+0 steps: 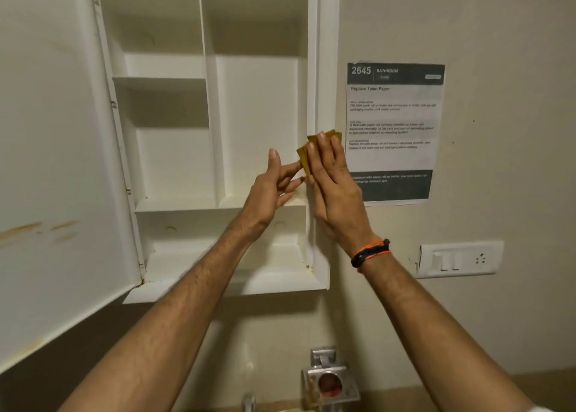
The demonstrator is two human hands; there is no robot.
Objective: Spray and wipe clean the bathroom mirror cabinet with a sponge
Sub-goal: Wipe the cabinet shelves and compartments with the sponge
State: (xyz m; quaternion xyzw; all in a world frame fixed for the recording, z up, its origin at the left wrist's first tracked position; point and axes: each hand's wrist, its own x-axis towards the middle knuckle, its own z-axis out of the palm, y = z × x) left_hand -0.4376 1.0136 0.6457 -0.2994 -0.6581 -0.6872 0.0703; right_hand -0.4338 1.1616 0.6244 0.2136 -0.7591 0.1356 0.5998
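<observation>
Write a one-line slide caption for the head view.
Right hand presses a yellow sponge against the right frame of the open, empty white plastic cabinet; left hand hovers alongside.

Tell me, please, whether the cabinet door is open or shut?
Open: the cabinet door is swung left, exposing empty shelves.

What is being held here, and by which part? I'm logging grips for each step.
The right hand presses a yellow sponge flat under its fingers against the cabinet's right edge. The left hand holds nothing.
</observation>
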